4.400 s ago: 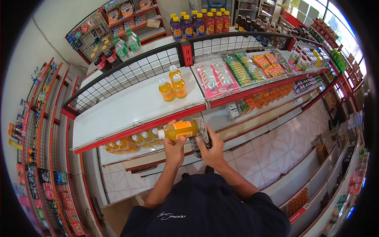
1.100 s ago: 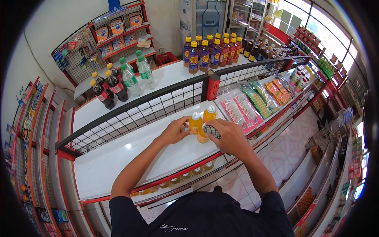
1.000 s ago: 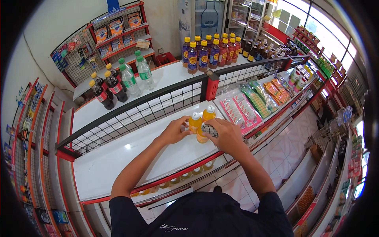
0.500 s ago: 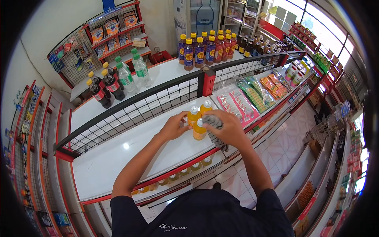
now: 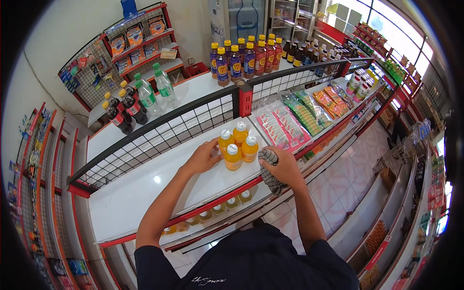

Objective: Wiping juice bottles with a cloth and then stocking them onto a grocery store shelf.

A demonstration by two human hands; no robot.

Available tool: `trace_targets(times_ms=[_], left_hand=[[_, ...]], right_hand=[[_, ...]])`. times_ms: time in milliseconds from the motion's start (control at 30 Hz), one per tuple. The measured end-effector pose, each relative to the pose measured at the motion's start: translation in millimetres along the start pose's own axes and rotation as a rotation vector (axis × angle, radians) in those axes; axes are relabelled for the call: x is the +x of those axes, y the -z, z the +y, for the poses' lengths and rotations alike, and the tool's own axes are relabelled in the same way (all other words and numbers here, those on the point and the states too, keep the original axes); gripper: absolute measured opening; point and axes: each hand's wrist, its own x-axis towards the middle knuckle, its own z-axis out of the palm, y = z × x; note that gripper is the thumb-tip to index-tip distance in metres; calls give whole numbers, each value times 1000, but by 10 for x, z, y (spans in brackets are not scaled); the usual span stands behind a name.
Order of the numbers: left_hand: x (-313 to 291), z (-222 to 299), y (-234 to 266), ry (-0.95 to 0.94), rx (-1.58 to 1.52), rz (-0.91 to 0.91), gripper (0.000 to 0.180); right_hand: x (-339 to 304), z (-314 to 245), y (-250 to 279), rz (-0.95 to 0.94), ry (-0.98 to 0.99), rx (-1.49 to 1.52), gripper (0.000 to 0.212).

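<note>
Several orange juice bottles (image 5: 233, 159) with white caps stand upright in a tight group on the white shelf top (image 5: 145, 193). My left hand (image 5: 200, 158) is at the left of the group, thumb and fingers apart, its fingertips at the side of the rear left bottle (image 5: 225, 140). Just right of the group, my right hand (image 5: 284, 166) is closed on a crumpled grey patterned cloth (image 5: 271, 171). The cloth hangs over the red front edge of the shelf.
A black mesh divider (image 5: 169, 133) runs behind the shelf top. Beyond it stand cola bottles (image 5: 116, 117), green-capped clear bottles (image 5: 165, 89) and yellow-capped bottles (image 5: 235, 65). Packaged goods (image 5: 285, 125) lie to the right. More bottles (image 5: 219, 208) fill the shelf below.
My right hand has drawn back to the right with the cloth, away from the bottles, uncovering the right-hand bottle. My left hand has shifted slightly left, its fingers looser.
</note>
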Motion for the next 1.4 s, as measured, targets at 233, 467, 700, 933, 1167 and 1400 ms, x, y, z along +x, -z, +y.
trace_targets(times_ms=[233, 467, 700, 933, 1167, 1400], left_hand=[[-193, 212, -56, 28, -75, -1, 96], [-213, 284, -206, 193, -53, 84, 97], [-354, 462, -312, 216, -78, 182, 94], [-1525, 1004, -600, 325, 62, 801, 47], [-3102, 1192, -2150, 727, -272, 1381, 16], [-4421, 1511, -3472, 1208, -330, 1594, 23]], right_hand=[[200, 79, 55, -199, 102, -75, 51], [338, 228, 99, -321, 204, 45, 57], [323, 173, 338, -405, 157, 63, 56], [-123, 116, 418, -772, 261, 495, 37], [-1081, -279, -1122, -1517, 304, 514, 49], [-2416, -954, -1946, -1848, 678, 287, 46]])
